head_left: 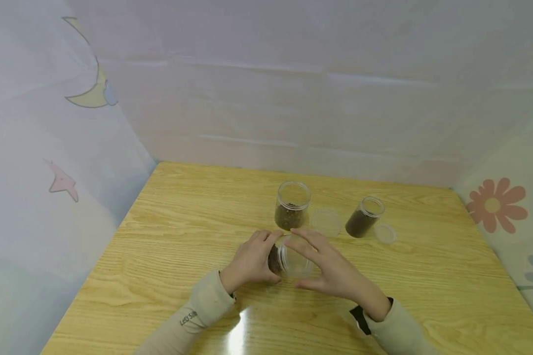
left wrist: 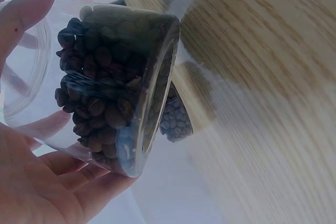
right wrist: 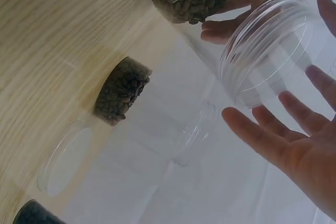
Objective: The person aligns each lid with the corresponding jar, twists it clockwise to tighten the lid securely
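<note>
My left hand (head_left: 250, 261) grips a clear jar (head_left: 274, 260) holding dark brown pieces, its thumb on one side and its fingers curled round the other. In the head view the jar leans with its mouth toward my right hand (head_left: 335, 268). The left wrist view shows the jar's contents (left wrist: 100, 87) heaped at its base, with the left hand (left wrist: 52, 182) around the wall. Beside the threaded mouth (right wrist: 262, 51), the right hand (right wrist: 310, 150) has its fingers spread. Whether they touch the rim, I cannot tell.
Behind the hands stands a wide open jar (head_left: 290, 216) partly filled with brown pieces, a clear lid (head_left: 325, 223) beside it. Farther right are a narrower open jar (head_left: 361, 223) with dark contents and a small lid (head_left: 385, 233). Patterned cloth (head_left: 248, 108) hangs behind the wooden table (head_left: 169, 217).
</note>
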`<state>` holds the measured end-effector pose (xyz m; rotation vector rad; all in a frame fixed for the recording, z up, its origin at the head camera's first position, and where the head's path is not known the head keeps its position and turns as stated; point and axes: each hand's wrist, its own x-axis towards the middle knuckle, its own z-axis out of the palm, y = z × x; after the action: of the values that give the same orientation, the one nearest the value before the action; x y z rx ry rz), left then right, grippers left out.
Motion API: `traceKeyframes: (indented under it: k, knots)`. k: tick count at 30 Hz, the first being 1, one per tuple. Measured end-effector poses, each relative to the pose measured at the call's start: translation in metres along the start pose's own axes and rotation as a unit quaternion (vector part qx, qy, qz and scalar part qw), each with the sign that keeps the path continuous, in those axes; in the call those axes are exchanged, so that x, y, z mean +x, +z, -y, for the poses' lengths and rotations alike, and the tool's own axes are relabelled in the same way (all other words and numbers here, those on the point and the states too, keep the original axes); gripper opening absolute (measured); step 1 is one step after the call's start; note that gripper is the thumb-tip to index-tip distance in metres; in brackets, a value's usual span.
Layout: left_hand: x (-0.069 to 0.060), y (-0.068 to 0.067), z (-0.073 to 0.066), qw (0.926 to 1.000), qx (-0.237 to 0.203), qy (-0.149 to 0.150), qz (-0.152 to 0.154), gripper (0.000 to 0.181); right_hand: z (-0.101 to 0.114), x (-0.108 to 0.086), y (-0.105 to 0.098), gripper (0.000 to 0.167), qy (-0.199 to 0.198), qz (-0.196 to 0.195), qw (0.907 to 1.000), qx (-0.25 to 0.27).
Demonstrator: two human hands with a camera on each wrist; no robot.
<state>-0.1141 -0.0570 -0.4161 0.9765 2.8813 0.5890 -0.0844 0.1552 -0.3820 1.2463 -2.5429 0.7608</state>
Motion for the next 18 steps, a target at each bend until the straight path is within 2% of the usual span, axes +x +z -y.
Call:
traceKeyframes:
  k: [3, 6, 18]
  knots:
    - [-0.0001, -0.0002, -0.0002, 1.0000, 0.003, 0.001, 0.001, 0.098, -0.0021, 0.0009, -0.0005, 0.087, -0.025, -0.006, 0.9997, -0.004]
    - [-0.0004, -0.0006, -0.0006, 1.0000, 0.004, 0.002, 0.001, 0.098, -0.0026, 0.0018, 0.0000, 0.085, -0.030, -0.013, 0.9994, -0.010]
    - [-0.0008, -0.0028, -0.0021, 1.0000, 0.003, -0.008, 0.004, 0.098, 0.0028, 0.0051, 0.0052, 0.077, 0.037, -0.034, 0.9975, -0.049]
